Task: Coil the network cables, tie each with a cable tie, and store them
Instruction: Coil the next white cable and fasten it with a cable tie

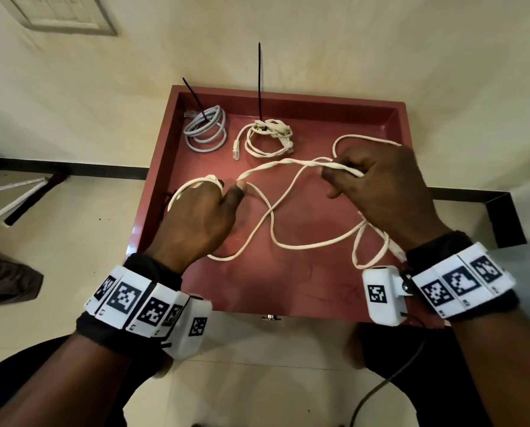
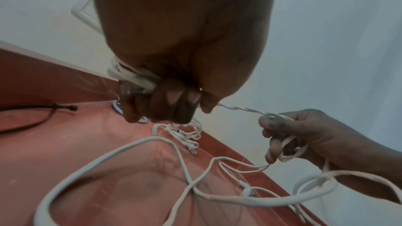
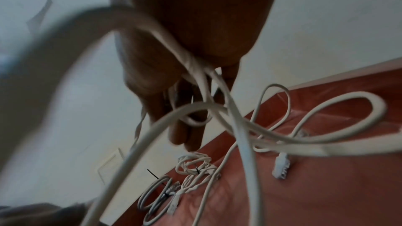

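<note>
A long white network cable (image 1: 288, 208) sprawls in loose loops over the red tray (image 1: 288, 288). My left hand (image 1: 205, 208) grips one end of it, with turns wound round the fingers (image 2: 130, 76). My right hand (image 1: 377, 183) holds a twisted stretch of the same cable (image 2: 241, 109) pulled taut between the hands, with more loops (image 3: 195, 75) hanging from its fingers. At the tray's far left lie a grey coiled cable (image 1: 206, 129) and a white coiled cable (image 1: 268, 137), each bound with a black cable tie (image 1: 259, 84). A loose plug (image 3: 281, 167) rests on the tray.
A spare black cable tie (image 2: 43, 111) lies on the tray near its left wall. The tray sits on a pale floor by a cream wall (image 1: 288, 41). A dark cord (image 1: 380, 389) trails under my right arm.
</note>
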